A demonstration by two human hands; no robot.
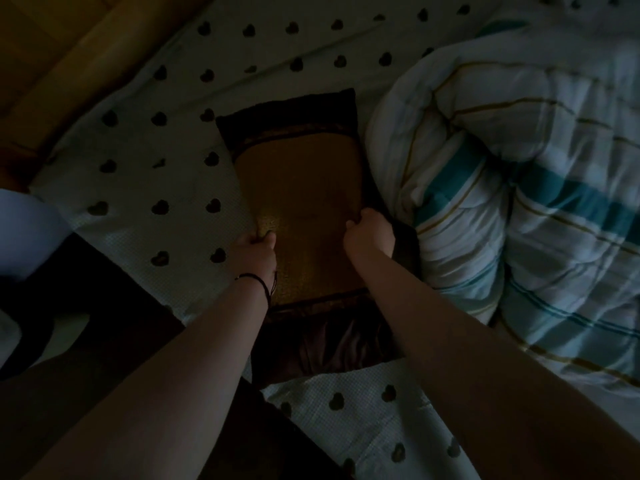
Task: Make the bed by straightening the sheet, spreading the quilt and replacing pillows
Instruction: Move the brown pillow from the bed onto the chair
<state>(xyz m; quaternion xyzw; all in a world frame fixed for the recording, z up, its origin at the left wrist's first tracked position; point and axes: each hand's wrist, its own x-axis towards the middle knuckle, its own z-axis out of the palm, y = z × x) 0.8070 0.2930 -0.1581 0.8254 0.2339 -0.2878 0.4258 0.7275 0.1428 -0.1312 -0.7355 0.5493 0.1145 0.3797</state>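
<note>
Brown pillow (301,202) with dark end bands lies on the heart-print sheet (145,188), just beside the bunched striped quilt (519,174). I see my left hand (254,251) gripping its left edge and my right hand (369,232) gripping its right edge, fingers curled. Dim light.

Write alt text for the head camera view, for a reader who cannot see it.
In dim light, a left hand and right hand grip opposite long edges of a brown pillow lying on a heart-dotted sheet. A bunched striped quilt lies right of it.
</note>
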